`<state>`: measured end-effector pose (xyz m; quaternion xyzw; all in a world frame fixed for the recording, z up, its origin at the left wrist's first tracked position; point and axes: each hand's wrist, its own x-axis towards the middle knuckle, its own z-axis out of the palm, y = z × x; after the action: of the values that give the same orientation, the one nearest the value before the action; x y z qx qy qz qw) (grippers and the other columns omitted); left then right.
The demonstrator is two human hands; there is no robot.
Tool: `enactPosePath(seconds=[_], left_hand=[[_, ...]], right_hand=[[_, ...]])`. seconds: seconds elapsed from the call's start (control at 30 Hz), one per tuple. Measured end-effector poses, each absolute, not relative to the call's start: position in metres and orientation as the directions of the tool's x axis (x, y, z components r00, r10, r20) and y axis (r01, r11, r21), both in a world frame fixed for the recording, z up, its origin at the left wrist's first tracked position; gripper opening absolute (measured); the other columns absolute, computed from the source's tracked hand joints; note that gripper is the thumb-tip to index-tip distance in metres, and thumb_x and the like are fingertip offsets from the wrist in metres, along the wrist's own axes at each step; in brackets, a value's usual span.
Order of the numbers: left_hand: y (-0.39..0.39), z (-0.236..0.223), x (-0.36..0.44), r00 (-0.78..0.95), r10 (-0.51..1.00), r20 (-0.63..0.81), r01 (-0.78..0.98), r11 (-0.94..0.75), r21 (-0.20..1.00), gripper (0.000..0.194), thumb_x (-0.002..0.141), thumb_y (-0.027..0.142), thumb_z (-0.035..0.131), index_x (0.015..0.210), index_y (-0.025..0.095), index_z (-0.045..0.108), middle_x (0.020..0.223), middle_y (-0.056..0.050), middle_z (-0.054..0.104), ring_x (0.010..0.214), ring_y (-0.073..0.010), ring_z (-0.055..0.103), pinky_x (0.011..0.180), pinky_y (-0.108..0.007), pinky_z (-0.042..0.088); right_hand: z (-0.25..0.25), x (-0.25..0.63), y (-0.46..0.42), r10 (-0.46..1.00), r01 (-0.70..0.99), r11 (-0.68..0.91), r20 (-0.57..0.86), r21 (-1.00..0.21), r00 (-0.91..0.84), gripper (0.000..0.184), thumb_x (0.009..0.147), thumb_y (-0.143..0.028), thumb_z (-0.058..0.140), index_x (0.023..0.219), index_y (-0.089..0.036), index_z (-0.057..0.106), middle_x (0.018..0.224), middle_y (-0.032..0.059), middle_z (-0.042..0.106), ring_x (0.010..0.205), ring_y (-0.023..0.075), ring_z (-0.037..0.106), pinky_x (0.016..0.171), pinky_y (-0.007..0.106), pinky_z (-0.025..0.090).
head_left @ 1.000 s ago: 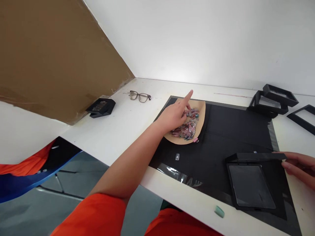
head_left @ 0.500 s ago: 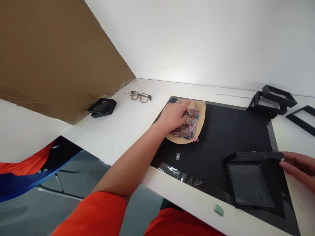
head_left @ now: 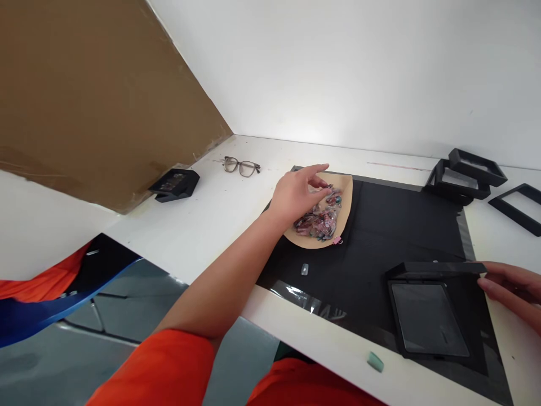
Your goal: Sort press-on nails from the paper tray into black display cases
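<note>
My left hand (head_left: 298, 193) reaches over a tan paper tray (head_left: 310, 241) with a pile of small shiny, colourful pieces (head_left: 318, 224) in it. Its thumb and a finger pinch close together at the pile's far end; whatever is between them is too small to make out. The forefinger stands raised above. At the right edge, the fingertips of my right hand (head_left: 509, 285) close on the raised lid of a black frame box (head_left: 433, 321), which lies open with a clear film inside. A small clear nail-shaped piece (head_left: 305, 269) rests on the black mat (head_left: 380, 237).
Eyeglasses (head_left: 242, 166) and a black box (head_left: 174, 184) lie at the left. Several black frames (head_left: 477, 167) are stacked at the back right, with another frame (head_left: 518, 208) beside them. A pink clip (head_left: 337, 240) grips the tray's rim. A green piece (head_left: 375, 362) lies near the front edge.
My left hand has lifted slightly, and its thumb and finger have come together over the pile, from a pointing pose. My right hand has stayed at the lid.
</note>
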<state>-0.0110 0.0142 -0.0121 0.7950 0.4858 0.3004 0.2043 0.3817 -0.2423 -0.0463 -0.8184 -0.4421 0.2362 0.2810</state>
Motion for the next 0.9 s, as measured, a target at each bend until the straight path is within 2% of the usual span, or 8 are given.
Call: enactPosePath(seconds=[0.13,0.23,0.37,0.5,0.67,0.77,0.9], left_hand=[[0.013,-0.011,-0.01,0.337,0.897,0.285,0.643,-0.44,0.626,0.053,0.086,0.031,0.088,0.138,0.025,0.077,0.1,-0.003,0.086,0.103,-0.0247,0.08,0.097,-0.039,0.059],[0.013,-0.011,-0.011,0.349,0.886,0.305,0.655,-0.463,0.598,0.046,0.089,0.029,0.086,0.135,0.026,0.078,0.096,-0.002,0.085,0.1,-0.0231,0.078,0.096,-0.038,0.059],[0.012,-0.012,-0.011,0.361,0.873,0.328,0.679,-0.487,0.549,0.042,0.095,0.025,0.076,0.136,0.025,0.078,0.1,-0.002,0.083,0.101,-0.0229,0.077,0.097,-0.039,0.058],[0.012,-0.011,-0.01,0.357,0.862,0.361,0.657,-0.506,0.559,0.046,0.092,0.018,0.07,0.137,0.023,0.077,0.096,0.0,0.08,0.096,-0.0196,0.074,0.097,-0.038,0.059],[0.008,-0.008,-0.007,0.369,0.846,0.384,0.497,-0.529,0.688,0.043,0.088,0.013,0.069,0.13,0.019,0.078,0.09,0.0,0.075,0.089,-0.0155,0.072,0.091,-0.033,0.06],[0.004,-0.003,-0.006,0.37,0.841,0.393,0.386,-0.525,0.759,0.041,0.087,0.014,0.069,0.127,0.017,0.079,0.089,0.0,0.074,0.085,-0.0141,0.07,0.088,-0.032,0.06],[-0.006,0.003,-0.001,0.386,0.814,0.434,0.144,-0.518,0.843,0.041,0.085,0.021,0.073,0.125,0.016,0.078,0.086,0.0,0.072,0.082,-0.0132,0.069,0.081,-0.029,0.061]], right_hand=[[-0.048,0.383,-0.243,0.869,0.615,-0.442,-0.141,-0.654,0.474,0.058,0.068,-0.084,0.082,0.097,-0.035,0.087,0.103,0.0043,0.09,0.089,0.0386,0.085,0.066,0.042,0.072],[-0.05,0.384,-0.243,0.871,0.618,-0.438,-0.138,-0.653,0.472,0.057,0.069,-0.084,0.082,0.097,-0.035,0.088,0.102,0.0047,0.09,0.087,0.0381,0.085,0.067,0.042,0.072],[-0.054,0.387,-0.244,0.857,0.663,-0.434,-0.052,-0.61,0.512,0.063,0.064,-0.088,0.083,0.098,-0.035,0.088,0.113,0.0057,0.089,0.1,0.0419,0.084,0.07,0.044,0.073],[-0.057,0.392,-0.247,0.857,0.684,-0.452,-0.065,-0.573,0.512,0.067,0.067,-0.09,0.079,0.104,-0.035,0.088,0.119,0.0061,0.088,0.109,0.0442,0.083,0.07,0.046,0.073],[-0.058,0.393,-0.248,0.86,0.682,-0.454,-0.082,-0.573,0.504,0.069,0.068,-0.09,0.078,0.106,-0.034,0.088,0.12,0.0068,0.088,0.105,0.0432,0.084,0.071,0.045,0.073],[-0.059,0.392,-0.247,0.857,0.668,-0.458,-0.094,-0.587,0.506,0.069,0.068,-0.09,0.079,0.108,-0.034,0.088,0.123,0.0065,0.088,0.108,0.0433,0.083,0.072,0.044,0.073],[-0.06,0.393,-0.247,0.843,0.604,-0.5,-0.191,-0.621,0.502,0.072,0.068,-0.091,0.078,0.113,-0.035,0.086,0.118,0.0051,0.089,0.102,0.0404,0.085,0.072,0.042,0.073]])
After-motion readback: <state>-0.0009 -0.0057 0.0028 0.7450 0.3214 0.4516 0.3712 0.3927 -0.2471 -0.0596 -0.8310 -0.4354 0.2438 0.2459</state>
